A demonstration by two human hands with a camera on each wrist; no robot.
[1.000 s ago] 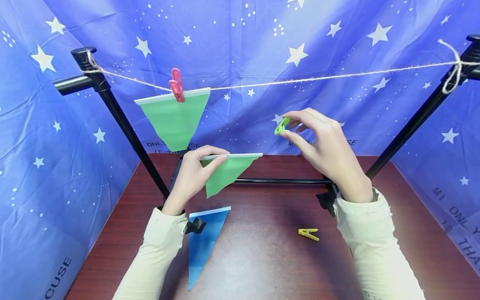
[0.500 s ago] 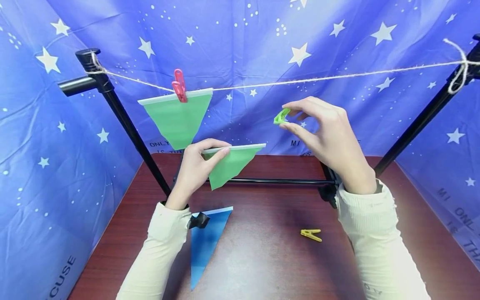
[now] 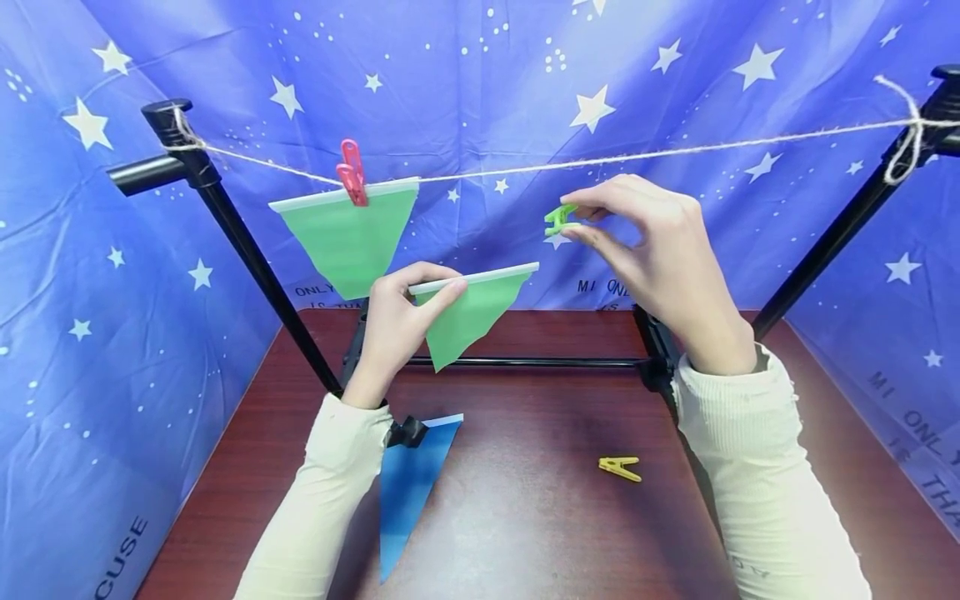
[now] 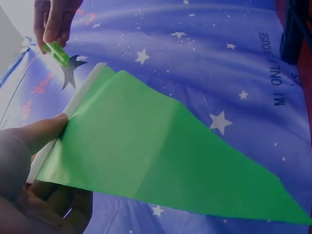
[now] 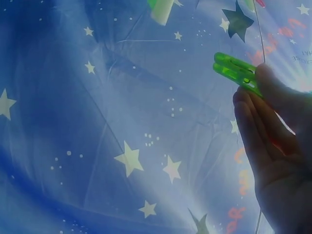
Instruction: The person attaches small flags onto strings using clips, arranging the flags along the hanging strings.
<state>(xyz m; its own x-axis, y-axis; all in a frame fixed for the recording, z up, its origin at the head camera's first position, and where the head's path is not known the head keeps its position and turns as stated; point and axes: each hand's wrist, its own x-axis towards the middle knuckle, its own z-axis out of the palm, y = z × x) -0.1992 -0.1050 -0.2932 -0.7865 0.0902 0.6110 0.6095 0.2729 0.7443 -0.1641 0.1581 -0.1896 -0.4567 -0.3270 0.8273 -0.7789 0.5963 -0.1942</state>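
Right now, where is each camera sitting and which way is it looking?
Head: sits on the person's head, looking forward and down at the string, table, both sleeves and hands.
Left wrist: sits on the left wrist, looking along the green flag that the left hand pinches.
Right wrist: sits on the right wrist, looking past the right hand at the star cloth.
All three views share the green peg.

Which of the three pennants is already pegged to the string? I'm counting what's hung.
The green pennant at the left, clipped to the string by a red peg. The other green pennant is in the left hand; the blue pennant lies on the table.
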